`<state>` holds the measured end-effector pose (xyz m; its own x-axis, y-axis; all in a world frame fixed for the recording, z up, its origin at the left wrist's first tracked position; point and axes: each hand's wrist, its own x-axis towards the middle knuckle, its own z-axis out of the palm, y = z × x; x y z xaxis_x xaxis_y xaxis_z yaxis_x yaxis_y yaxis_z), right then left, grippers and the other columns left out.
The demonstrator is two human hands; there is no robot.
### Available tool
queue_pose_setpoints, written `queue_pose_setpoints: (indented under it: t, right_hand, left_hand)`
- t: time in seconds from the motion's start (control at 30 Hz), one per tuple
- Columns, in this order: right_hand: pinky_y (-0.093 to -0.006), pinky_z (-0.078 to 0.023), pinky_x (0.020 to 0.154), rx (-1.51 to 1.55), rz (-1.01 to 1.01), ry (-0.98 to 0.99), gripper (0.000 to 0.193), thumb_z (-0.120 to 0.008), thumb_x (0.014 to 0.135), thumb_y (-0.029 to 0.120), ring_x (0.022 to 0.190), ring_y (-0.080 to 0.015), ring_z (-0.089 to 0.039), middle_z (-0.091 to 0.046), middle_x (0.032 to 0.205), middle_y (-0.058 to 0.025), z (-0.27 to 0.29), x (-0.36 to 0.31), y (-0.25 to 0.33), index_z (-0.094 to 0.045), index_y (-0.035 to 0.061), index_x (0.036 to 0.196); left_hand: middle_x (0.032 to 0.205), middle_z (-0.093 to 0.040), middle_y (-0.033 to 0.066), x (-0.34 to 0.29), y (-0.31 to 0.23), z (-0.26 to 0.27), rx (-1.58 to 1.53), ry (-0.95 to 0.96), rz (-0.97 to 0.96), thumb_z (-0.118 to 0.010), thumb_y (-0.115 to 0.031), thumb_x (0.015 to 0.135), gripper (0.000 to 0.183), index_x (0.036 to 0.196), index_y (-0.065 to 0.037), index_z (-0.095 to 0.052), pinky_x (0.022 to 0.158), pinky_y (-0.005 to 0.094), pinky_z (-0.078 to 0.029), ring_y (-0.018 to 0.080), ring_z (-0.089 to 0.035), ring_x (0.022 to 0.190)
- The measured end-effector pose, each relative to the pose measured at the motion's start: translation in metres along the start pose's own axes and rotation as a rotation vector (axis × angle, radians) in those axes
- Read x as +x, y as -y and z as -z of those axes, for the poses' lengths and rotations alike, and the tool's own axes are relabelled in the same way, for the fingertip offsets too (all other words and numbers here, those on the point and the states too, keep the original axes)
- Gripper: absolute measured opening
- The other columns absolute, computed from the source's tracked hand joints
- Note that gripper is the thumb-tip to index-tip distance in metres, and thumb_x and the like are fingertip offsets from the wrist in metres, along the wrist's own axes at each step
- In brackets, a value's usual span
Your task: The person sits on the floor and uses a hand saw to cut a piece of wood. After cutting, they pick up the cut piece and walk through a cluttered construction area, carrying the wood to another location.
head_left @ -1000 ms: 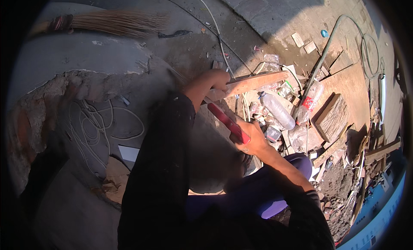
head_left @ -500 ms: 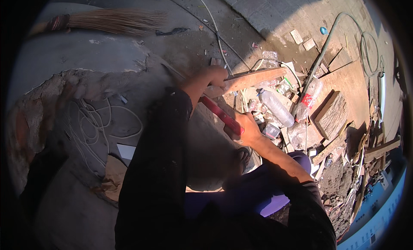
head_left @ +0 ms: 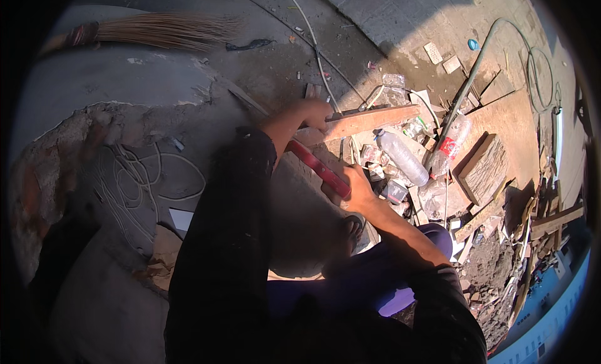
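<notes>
My left hand [head_left: 313, 115] is closed round the near end of a wooden plank [head_left: 375, 118], which slants out to the right over the rubble. In my right hand [head_left: 357, 192] is a long, narrow red tool [head_left: 319, 170]. It runs up and left from my fist, its far end below my left wrist and close to the plank's held end. Whether the two touch I cannot tell, and the tool's exact kind is not clear. My sandalled foot [head_left: 354, 229] shows below my right hand.
Plastic bottles [head_left: 404, 157] and scraps lie right of my hands, beside a wood block [head_left: 483, 169] on a board. A green hose [head_left: 463, 82] curves behind them. Coiled white cable [head_left: 134, 182] lies left, below a broken concrete edge [head_left: 113, 107]. A stick broom [head_left: 166, 31] rests upper left.
The red tool and my right hand have shifted slightly left and down. My left hand and the plank stay nearly where they were.
</notes>
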<state>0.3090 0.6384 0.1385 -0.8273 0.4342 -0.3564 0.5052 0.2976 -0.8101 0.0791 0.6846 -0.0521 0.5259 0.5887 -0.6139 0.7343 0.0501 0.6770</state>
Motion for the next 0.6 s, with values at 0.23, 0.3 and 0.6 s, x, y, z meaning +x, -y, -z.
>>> queue_pose_setpoints:
  t: [0.23,0.3,0.6]
  right_hand:
    - [-0.0359,-0.061,0.074,0.005,-0.366,0.130,0.068,-0.074,0.082,0.008,0.082,-0.0303,-0.077,-0.075,0.123,-0.0123,0.135,-0.171,0.096,-0.057,0.0157,0.148]
    - [-0.0378,-0.059,0.075,0.029,-0.357,0.150,0.060,-0.073,0.083,0.010,0.083,-0.0332,-0.075,-0.074,0.115,-0.0129,0.122,-0.141,0.080,-0.057,0.0148,0.141]
    - [-0.0439,-0.053,0.079,-0.018,-0.187,0.065,0.043,-0.070,0.080,0.013,0.083,-0.0376,-0.067,-0.069,0.100,-0.0158,0.037,-0.049,0.049,-0.061,0.0105,0.122]
  left_hand:
    - [0.104,-0.075,0.0249,-0.005,0.004,0.004,0.031,0.021,0.060,-0.083,-0.038,0.079,0.052,0.110,0.002,-0.074,0.085,0.0462,-0.056,0.0400,-0.073,0.098]
    - [0.104,-0.075,0.0250,-0.005,-0.001,0.003,0.030,0.038,0.062,-0.083,-0.037,0.078,0.051,0.110,0.002,-0.074,0.085,0.0465,-0.056,0.0398,-0.073,0.098]
    - [0.103,-0.075,0.0241,-0.015,0.002,0.000,-0.006,-0.002,0.039,-0.083,-0.038,0.079,0.049,0.110,-0.001,-0.075,0.086,0.0475,-0.056,0.0392,-0.073,0.098]
